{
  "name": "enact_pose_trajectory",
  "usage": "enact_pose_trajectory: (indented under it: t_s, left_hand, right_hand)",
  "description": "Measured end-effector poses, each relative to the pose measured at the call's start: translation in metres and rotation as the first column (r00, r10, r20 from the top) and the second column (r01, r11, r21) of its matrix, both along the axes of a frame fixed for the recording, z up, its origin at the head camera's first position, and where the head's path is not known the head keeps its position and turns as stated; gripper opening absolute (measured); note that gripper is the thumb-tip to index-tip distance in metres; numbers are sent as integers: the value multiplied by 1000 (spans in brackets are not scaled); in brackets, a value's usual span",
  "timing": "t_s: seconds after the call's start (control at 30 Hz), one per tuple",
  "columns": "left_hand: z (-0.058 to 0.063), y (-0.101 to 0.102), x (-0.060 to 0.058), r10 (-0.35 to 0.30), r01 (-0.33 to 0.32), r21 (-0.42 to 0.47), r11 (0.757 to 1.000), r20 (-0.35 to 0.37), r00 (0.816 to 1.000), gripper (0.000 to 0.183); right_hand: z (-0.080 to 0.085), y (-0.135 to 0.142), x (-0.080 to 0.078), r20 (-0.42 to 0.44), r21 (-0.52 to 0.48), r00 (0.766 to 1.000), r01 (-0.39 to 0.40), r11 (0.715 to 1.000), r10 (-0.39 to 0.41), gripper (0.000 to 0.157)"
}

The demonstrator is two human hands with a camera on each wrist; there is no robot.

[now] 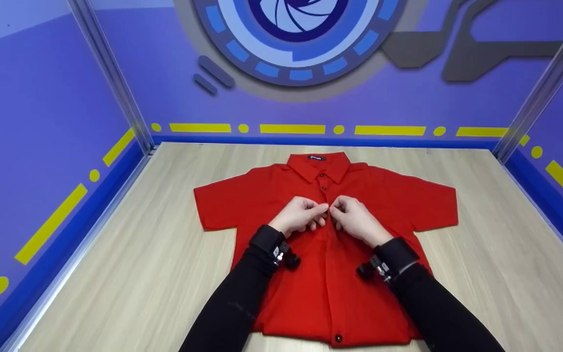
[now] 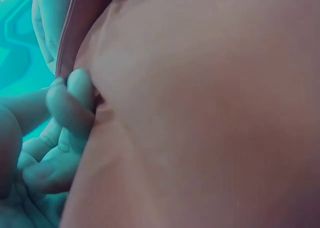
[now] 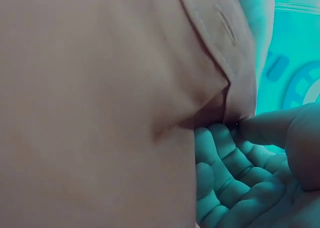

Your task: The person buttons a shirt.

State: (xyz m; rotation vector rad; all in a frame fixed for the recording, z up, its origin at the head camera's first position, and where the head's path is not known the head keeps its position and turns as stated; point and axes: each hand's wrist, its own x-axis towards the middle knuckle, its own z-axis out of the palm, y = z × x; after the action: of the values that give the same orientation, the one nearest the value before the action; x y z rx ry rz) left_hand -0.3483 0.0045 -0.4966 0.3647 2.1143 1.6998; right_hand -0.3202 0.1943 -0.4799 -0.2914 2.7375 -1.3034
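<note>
A red short-sleeved button-up shirt (image 1: pixel 291 288) lies front up with its collar (image 1: pixel 306 168) at the far end. Dark buttons show below the collar, and another button (image 1: pixel 338 338) sits at the hem. My left hand (image 1: pixel 302 215) pinches the front placket at chest height between thumb and fingertips. Right beside it, my right hand (image 1: pixel 357 220) pinches the placket's other side, fingertips nearly meeting the left ones. The right wrist view shows a stitched buttonhole (image 3: pixel 227 25) on the lifted edge above the fingers. Whatever lies between the fingertips is hidden.
A light wood table (image 1: pixel 115 274) carries the shirt. Purple-blue panels (image 1: pixel 42 122) with yellow marks stand at the left, back and right, joined by metal corner posts (image 1: pixel 110 68). Black wrist cameras (image 1: pixel 289 259) hang close over the shirt.
</note>
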Motion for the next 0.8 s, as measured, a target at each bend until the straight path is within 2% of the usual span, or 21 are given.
enact_pose_trajectory:
  t_s: [0.17, 0.5, 0.63, 0.8]
  left_hand:
    - [1, 1, 1, -18, 18, -21, 1000, 0, 1000, 42]
    - [2, -1, 1, -55, 55, -14, 998, 17, 998, 32]
    - [2, -1, 1, -50, 50, -36, 998, 10, 999, 26]
    - [2, -2, 1, -53, 53, -78, 996, -3, 999, 23]
  right_hand:
    - [0, -2, 2, -58, 82, 998, 12, 997, -7, 10]
    - [1, -4, 3, -138, 137, 990, 2, 991, 17, 11]
    - [2, -3, 3, -145, 156, 989, -17, 988, 39, 12]
    - [3, -3, 4, -174, 231, 982, -27, 973, 69, 11]
